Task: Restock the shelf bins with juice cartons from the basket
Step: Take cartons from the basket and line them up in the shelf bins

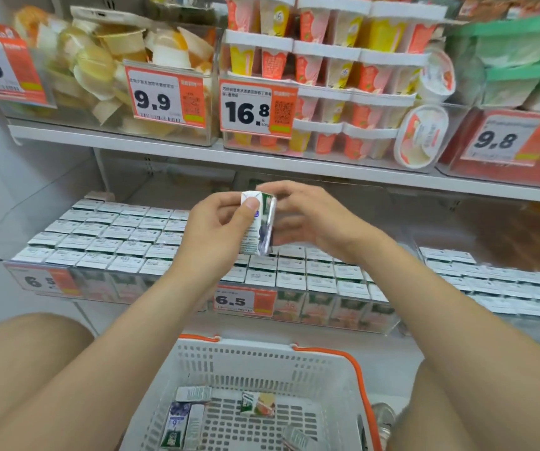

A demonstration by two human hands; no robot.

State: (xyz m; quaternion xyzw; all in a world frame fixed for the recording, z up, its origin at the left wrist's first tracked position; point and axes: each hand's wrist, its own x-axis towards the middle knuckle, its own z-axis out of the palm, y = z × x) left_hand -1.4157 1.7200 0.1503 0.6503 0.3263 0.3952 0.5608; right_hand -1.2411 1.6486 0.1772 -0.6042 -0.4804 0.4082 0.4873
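Note:
A small juice carton (pixel 257 222) is held up in front of the lower shelf. My left hand (pixel 216 232) grips it from the left, thumb across its top. My right hand (pixel 307 219) holds its right side with curled fingers. Below, the white basket (pixel 262 356) with orange handles sits between my knees, with several loose cartons (pixel 184 418) lying on its floor. Clear shelf bins (pixel 106 236) on the lower shelf are packed with upright cartons; a second bin (pixel 311 281) sits under my hands and a third (pixel 506 288) lies to the right.
Price tags reading 6.5 (pixel 234 301) hang on the bin fronts. The upper shelf (pixel 197 154) holds bins of jelly cups and pudding packs with 9.9, 16.8 and 9.8 tags. My bare knees flank the basket.

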